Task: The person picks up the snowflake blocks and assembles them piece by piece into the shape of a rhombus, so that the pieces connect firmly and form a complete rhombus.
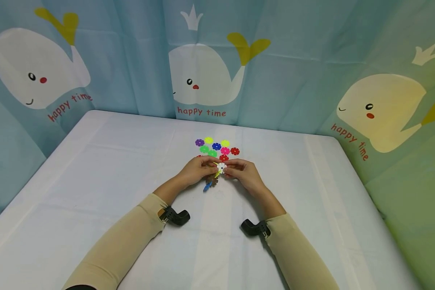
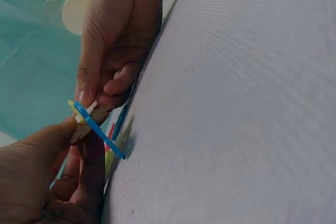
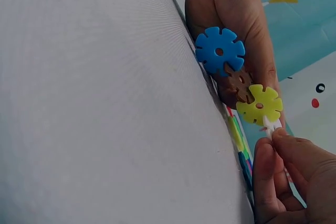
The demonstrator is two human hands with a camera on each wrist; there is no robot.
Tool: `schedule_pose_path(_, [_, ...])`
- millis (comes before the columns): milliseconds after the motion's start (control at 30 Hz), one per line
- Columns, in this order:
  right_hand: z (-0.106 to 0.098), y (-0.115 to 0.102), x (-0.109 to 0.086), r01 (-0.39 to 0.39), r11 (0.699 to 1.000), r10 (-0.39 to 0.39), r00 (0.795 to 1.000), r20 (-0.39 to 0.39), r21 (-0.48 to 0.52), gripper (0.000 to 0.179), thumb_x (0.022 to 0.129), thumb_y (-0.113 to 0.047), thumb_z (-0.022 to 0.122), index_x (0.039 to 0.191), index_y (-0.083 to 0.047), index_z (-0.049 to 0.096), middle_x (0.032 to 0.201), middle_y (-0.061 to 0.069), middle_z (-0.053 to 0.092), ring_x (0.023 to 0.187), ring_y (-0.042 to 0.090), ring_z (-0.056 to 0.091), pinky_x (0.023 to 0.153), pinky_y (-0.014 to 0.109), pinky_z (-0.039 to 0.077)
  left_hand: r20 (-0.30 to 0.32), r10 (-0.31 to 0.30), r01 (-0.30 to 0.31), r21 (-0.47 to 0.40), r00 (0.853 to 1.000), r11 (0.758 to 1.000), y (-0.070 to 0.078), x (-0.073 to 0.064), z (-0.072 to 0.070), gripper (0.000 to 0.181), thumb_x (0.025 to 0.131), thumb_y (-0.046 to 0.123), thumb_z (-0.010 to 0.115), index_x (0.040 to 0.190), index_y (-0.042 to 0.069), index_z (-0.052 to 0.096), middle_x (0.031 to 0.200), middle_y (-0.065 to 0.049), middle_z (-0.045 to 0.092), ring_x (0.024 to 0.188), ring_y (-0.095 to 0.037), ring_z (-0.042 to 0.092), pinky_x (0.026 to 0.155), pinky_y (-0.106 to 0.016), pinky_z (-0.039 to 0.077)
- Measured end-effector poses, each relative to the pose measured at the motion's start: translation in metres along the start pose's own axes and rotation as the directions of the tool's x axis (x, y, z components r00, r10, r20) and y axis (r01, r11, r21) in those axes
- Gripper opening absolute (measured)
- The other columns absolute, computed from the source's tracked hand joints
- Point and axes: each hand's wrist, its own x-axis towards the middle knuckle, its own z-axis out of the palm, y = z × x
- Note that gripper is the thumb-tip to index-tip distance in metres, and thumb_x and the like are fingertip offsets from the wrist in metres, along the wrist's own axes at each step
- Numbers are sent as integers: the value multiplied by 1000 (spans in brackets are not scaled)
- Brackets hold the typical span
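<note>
Reaching in over the desk, two tan sleeves each carried a black camera at the wrist. Beyond them, the right grip pinched a white disc between thumb and fingers. The left grip appeared to pinch a yellow disc, though part of that hold was hidden. The white disc stood crosswise at the yellow one's notched edge; on the yellow's other side a brown disc was slotted in, with a blue disc at the far end of the row. Whether the blue rim touched the desk was hard to tell.

The step looked like pressing white and yellow together, notch to notch. Doing it well probably called for lining up the slots first, keeping the faces square, then pushing straight without a twist. Pinching close to the joint would likely have limited bending, while a rough shove could have loosened the brown and blue joints.

Just past the grips lay loose discs in purple, green, yellow, blue, pink and red. Farthest off hung a blue curtain printed with white whales.
</note>
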Motion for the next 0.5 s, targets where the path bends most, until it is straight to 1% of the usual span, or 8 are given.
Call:
schedule_pose_path(267, [0, -1, 0, 2, 1000, -2, 1000, 5, -1, 32, 93, -6, 67, 120, 8, 64, 98, 12, 71, 77, 8, 69, 74, 23, 58, -19, 1, -1, 25, 1000, 1000, 1, -2, 0, 30, 95, 23, 67, 125, 15, 66, 107, -4, 69, 94, -16, 63, 84, -31, 51])
schedule_pose_path(400, [-4, -1, 1, -9, 1000, 9, 1000, 5, -5, 32, 94, -10, 67, 121, 7, 64, 97, 8, 72, 79, 8, 69, 75, 25, 59, -24, -4, 5, 22, 1000, 1000, 1, -2, -1, 32, 95, 24, 68, 125, 15, 66, 107, -4, 68, 94, -16, 62, 81, -28, 51])
schedule_pose_path(500, [-9, -3, 0, -23, 1000, 23, 1000, -14, -16, 33, 94, -13, 67, 121, 6, 64, 96, 6, 71, 81, 9, 68, 76, 25, 59, -32, -16, 16, -6, 999, 1000, 2, -1, 0, 31, 95, 24, 68, 124, 15, 67, 107, -4, 67, 91, -14, 62, 77, -25, 52])
